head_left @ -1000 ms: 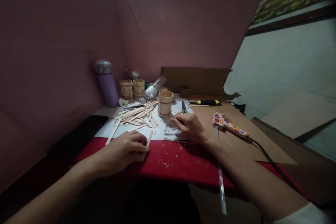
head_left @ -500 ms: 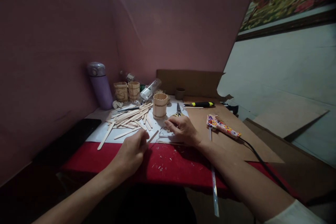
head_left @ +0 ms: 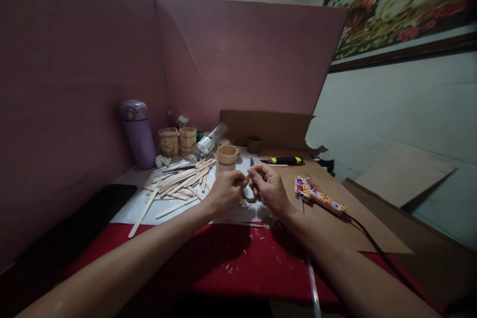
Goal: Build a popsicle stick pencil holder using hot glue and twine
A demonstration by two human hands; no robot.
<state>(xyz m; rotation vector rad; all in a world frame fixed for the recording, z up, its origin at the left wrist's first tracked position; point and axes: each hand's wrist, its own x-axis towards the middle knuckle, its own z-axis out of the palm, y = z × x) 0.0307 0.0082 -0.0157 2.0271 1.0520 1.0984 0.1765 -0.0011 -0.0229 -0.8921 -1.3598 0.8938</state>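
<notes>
Two hands meet at the centre of the frame, just above the worktop. The left hand (head_left: pixel 223 191) and the right hand (head_left: pixel 269 186) each pinch one end of a short wooden stick (head_left: pixel 246 178) with closed fingertips, so the stick hangs between them, in front of a small cup built of sticks (head_left: pixel 226 155).

Under the hands lies a white sheet (head_left: pixel 134 206), and nearer the lower edge a red cloth (head_left: pixel 223 263) dotted with pale wood chips. A loose pile of sticks (head_left: pixel 182 179) spreads over the sheet left of centre. Behind it, toward the left, stand a purple flask (head_left: pixel 137 133), two more stick cups (head_left: pixel 177 140) and a clear plastic bottle (head_left: pixel 210 137) on its side.

Right of the hands a brown cardboard sheet (head_left: pixel 346 218) covers the worktop. On it rest a patterned glue gun (head_left: pixel 317 195) with a black cord (head_left: pixel 376 248) running to the lower right, and, farther back, a yellow and black knife (head_left: pixel 285 160). A dark flat object (head_left: pixel 78 218) lies at the left edge.

Pink boards (head_left: pixel 242 54) fence the worktop at the back and left. A pale wall fills the right of the frame, with a framed picture (head_left: pixel 402 10) in the upper right corner. The light is dim.
</notes>
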